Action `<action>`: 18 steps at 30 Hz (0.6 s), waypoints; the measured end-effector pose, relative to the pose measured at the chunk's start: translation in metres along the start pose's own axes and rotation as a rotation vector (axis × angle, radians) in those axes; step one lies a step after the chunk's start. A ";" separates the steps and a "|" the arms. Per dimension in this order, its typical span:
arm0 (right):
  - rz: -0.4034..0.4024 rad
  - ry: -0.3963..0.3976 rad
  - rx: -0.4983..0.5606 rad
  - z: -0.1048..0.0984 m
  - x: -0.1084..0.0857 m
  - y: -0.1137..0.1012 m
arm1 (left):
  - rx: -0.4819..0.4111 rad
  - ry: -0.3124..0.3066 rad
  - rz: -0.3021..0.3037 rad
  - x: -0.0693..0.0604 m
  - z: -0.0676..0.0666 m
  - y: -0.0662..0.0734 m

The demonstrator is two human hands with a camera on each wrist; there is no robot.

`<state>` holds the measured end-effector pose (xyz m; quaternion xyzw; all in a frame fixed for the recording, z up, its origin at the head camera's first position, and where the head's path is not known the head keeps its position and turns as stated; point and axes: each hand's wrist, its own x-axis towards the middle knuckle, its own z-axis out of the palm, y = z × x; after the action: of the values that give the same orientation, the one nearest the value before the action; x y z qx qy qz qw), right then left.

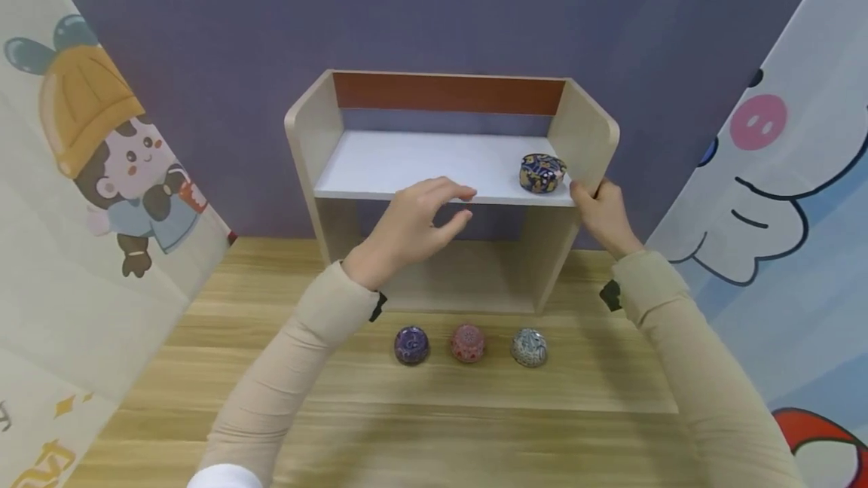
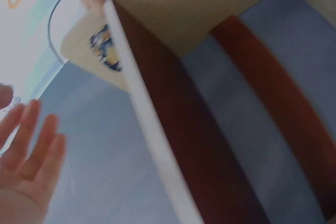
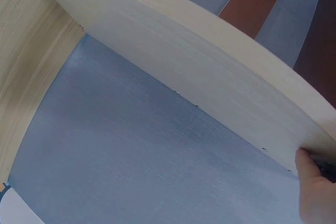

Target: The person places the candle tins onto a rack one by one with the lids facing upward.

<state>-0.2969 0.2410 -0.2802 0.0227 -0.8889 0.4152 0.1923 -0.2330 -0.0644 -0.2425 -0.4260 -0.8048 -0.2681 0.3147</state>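
Note:
A small two-tier wooden shelf [image 1: 434,160] with a white upper board stands on the table. At the right end of that board sits a round tin [image 1: 541,173], dark blue with a flower pattern. My right hand [image 1: 606,218] grips the front edge of the shelf's right side panel [image 3: 210,61], close to the tin. In front of the board hovers my left hand [image 1: 420,224], fingers loosely bent, thumb apart and nothing between them. The left wrist view also shows this left hand [image 2: 29,166] free of any object.
Three more round tins stand in a row on the wooden table [image 1: 380,428] before the shelf: purple [image 1: 411,345], pink-red [image 1: 468,343] and blue-white [image 1: 529,347]. Behind is a blue-grey wall [image 1: 441,6]; cartoon-printed panels [image 1: 156,164] flank both sides.

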 end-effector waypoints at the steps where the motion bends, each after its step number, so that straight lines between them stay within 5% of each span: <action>1: 0.001 -0.004 0.002 0.000 0.000 0.000 | 0.003 0.027 0.021 -0.005 0.001 0.000; 7: -0.005 0.004 0.009 -0.001 0.000 -0.001 | 0.080 0.079 0.114 -0.032 0.012 -0.003; 18: 0.018 -0.018 0.018 0.000 0.000 -0.001 | 0.178 -0.101 0.155 -0.086 0.029 -0.014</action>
<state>-0.2968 0.2407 -0.2793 0.0204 -0.8869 0.4249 0.1802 -0.2152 -0.0957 -0.3269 -0.4703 -0.8049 -0.1486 0.3298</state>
